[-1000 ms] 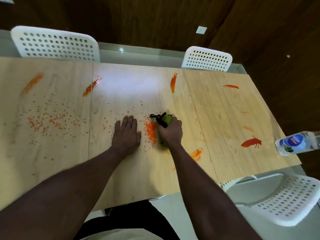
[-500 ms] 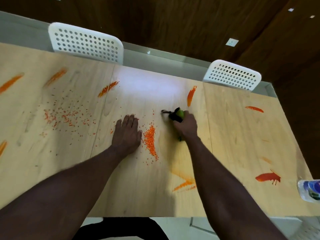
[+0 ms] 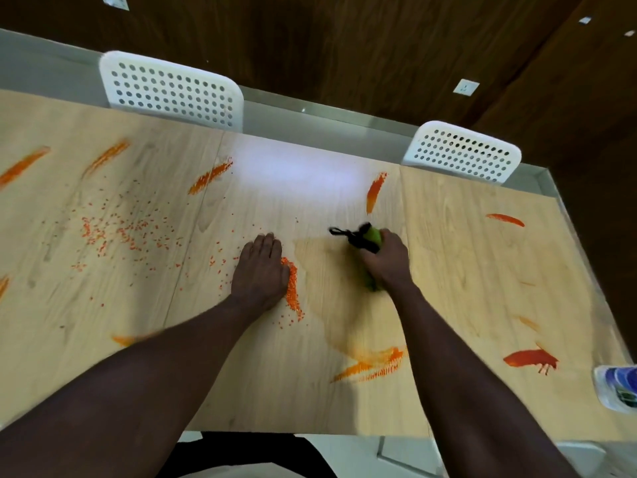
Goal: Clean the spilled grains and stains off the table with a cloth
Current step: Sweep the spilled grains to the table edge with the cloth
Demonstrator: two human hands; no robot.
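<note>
My right hand (image 3: pixel 386 260) grips a green cloth (image 3: pixel 371 236) with black trim and presses it on the wooden table (image 3: pixel 465 288). Flat on the table lies my left hand (image 3: pixel 259 274), fingers together, its right edge against a heaped line of orange grains (image 3: pixel 293 291). More grains (image 3: pixel 120 232) are scattered to the left. Orange stains show as a smear (image 3: pixel 374 365) near the front edge, a red blotch (image 3: pixel 531 358) at the right, and streaks at the back (image 3: pixel 375 189) (image 3: pixel 210 177).
Two white perforated chairs (image 3: pixel 172 89) (image 3: pixel 462 151) stand behind the table. A plastic bottle (image 3: pixel 617 388) lies at the table's right edge. Further stains (image 3: pixel 505 219) (image 3: pixel 22 165) mark the far right and far left of the table.
My right hand has carried the cloth away from the grain pile, up and to the right. The grain heap now lies against my left hand. The camera has tilted and shifted left.
</note>
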